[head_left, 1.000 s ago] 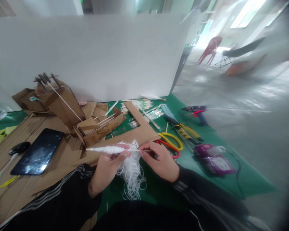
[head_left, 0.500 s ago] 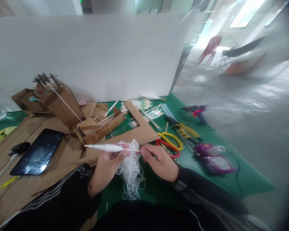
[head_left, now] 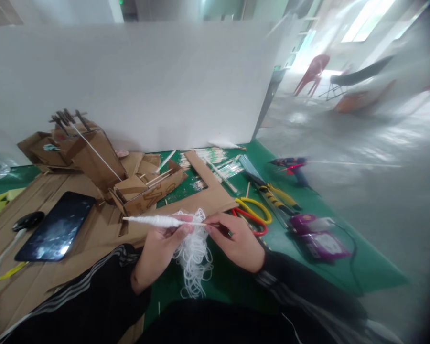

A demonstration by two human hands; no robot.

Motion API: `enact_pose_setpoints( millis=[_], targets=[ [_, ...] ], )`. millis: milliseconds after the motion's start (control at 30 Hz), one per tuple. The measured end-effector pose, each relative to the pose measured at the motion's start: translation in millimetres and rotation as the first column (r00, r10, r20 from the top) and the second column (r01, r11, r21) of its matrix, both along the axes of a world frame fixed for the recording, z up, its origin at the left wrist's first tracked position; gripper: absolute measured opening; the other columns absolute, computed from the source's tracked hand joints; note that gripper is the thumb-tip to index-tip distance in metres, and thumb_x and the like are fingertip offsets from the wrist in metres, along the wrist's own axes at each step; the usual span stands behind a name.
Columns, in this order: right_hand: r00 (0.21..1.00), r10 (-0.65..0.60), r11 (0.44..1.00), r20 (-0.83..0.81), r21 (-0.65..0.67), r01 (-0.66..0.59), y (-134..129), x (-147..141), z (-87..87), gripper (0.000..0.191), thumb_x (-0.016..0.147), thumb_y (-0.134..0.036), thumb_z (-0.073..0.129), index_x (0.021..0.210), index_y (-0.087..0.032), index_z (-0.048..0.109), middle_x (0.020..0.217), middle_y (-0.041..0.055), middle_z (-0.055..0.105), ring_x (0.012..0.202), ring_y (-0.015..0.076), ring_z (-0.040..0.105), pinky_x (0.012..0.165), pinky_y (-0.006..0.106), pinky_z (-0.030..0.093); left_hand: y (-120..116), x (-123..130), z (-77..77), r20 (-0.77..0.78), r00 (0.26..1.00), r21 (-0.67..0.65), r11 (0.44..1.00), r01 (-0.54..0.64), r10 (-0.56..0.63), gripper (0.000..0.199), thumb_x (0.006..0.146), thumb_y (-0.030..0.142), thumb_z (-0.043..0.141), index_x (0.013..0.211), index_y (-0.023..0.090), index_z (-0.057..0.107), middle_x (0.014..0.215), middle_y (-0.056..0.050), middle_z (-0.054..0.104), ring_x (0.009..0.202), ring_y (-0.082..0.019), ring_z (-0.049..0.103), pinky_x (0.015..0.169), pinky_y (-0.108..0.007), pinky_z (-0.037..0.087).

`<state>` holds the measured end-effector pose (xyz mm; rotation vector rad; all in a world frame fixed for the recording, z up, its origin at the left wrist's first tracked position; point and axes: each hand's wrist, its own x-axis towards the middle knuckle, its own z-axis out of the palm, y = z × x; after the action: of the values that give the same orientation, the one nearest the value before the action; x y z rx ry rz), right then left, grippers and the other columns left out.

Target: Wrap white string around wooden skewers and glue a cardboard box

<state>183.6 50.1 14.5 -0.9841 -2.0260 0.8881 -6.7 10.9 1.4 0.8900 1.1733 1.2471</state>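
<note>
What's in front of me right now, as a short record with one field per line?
Left hand: holds a thin stick partly wrapped in wound string
Right hand: fingertips at the stick's right end
Loose string: white tangle between the hands
Left side: black phone lying on cardboard
Right side: purple object on green surface
Behind: white panel

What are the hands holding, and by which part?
A thin, pale wooden stick wound with white string: left fingers grip it near its middle, right fingers pinch its bare end.
</note>
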Motion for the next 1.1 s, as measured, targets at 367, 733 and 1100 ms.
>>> enact_pose_setpoints(
  millis=[367,733,1100],
  targets=[
    [1.0,-0.004,1.0,-0.007,0.021,0.004,-1.1,-1.0,-1.2,0.015,0.091,-0.026,0.051,0.087,-0.017,0.063,0.079,0.0042,0.065,0.068,0.0148,0.058,0.063,0.026,0.045,-0.4,0.1,1.9,0.006,1.0,-0.005,1.0,0.017,-0.017,0.028,0.074,0.032,0.075,0.096,0.015,0.071,0.086,-0.006,0.075,0.077,-0.019,0.068,0.07,-0.027,0.054],
    [1.0,0.005,0.999,0.004,0.036,-0.005,-1.6,-2.3,-1.4,0.015,0.092,-0.024,0.05,0.084,-0.018,0.06,0.075,0.0034,0.062,0.066,0.0141,0.056,0.061,0.026,0.043,-0.2,0.2,-2.3,-0.003,1.0,-0.001,1.0,0.015,-0.015,0.029,0.071,0.031,0.076,0.096,0.015,0.072,0.088,-0.007,0.075,0.082,-0.021,0.068,0.076,-0.03,0.053],
    [1.0,0.014,0.999,-0.014,0.038,-0.013,-1.2,-3.2,-2.8,0.014,0.091,-0.023,0.05,0.085,-0.018,0.062,0.077,0.0042,0.065,0.068,0.0151,0.058,0.064,0.026,0.044,-0.3,0.1,-2.8,0.028,0.999,-0.03,0.999,0.03,-0.029,0.029,0.074,0.031,0.075,0.099,0.017,0.072,0.101,-0.008,0.074,0.087,-0.021,0.069,0.078,-0.028,0.054]
  ],
)
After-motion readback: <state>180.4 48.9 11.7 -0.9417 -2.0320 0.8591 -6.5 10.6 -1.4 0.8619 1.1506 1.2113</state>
